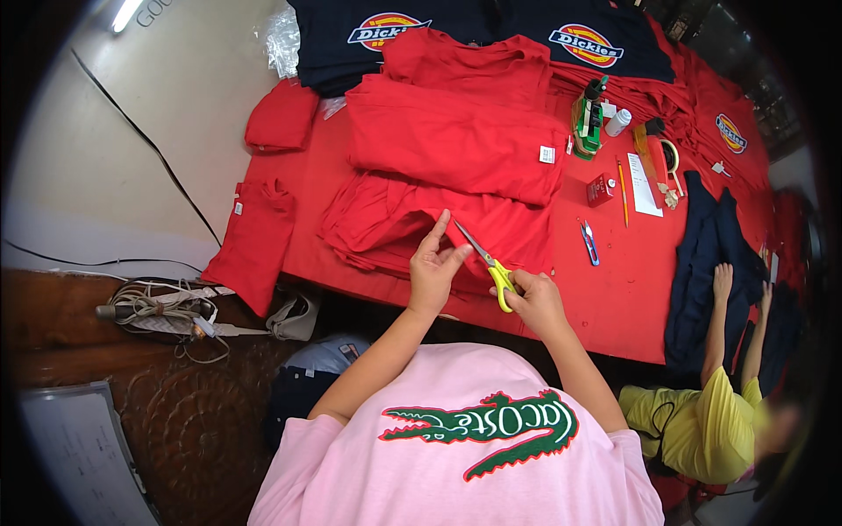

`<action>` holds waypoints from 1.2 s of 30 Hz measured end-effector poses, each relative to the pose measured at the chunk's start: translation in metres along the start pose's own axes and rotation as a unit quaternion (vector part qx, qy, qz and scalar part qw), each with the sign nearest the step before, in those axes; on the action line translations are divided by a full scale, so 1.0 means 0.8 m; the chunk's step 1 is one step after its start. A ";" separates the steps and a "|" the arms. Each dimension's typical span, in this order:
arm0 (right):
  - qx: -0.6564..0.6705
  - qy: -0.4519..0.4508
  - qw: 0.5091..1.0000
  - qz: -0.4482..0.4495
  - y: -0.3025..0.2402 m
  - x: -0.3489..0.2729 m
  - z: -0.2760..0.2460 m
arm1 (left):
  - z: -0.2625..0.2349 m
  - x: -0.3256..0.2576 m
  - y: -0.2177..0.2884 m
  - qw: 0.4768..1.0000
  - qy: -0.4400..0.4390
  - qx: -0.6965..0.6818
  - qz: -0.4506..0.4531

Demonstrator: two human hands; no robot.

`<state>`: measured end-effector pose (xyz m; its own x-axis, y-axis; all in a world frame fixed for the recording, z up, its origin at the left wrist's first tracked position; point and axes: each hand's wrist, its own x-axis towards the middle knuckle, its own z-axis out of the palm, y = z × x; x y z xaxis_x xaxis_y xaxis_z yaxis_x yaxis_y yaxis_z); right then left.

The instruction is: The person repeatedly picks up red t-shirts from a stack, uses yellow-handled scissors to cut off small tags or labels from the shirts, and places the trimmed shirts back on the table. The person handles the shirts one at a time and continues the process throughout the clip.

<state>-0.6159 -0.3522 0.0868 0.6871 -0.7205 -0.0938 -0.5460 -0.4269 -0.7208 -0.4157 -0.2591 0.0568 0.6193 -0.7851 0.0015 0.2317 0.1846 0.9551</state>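
While gripped, scissors [485, 259] tips up-left

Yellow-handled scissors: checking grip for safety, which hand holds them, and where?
The right hand grips the yellow-handled steel scissors by their handle loops, blades open.

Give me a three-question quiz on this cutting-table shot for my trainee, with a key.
1. True or false: the right hand holds the yellow-handled scissors.
2. What does the left hand touch? A) the folded red garment B) the pencil C) the small red box
3. Fill in: the blue-handled snips lie on the red table to the scissors' ____.

Key: 1 true; 2 A; 3 right.
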 end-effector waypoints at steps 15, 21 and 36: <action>-0.039 0.017 0.996 -0.076 -0.005 0.014 0.005 | -0.018 -0.002 0.002 0.999 -0.030 0.010 -0.017; -0.004 -0.016 1.000 -0.018 0.007 0.013 0.012 | -0.008 0.004 0.000 0.998 0.035 -0.016 0.041; -0.023 -0.020 0.997 -0.074 -0.013 0.032 0.010 | -0.024 0.002 -0.005 0.999 -0.004 -0.045 0.020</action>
<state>-0.5888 -0.3619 0.0868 0.7792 -0.6266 -0.0165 -0.4590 -0.5523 -0.6959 -0.4013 -0.2494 0.0473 0.6241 -0.7802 0.0422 0.2737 0.2690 0.9234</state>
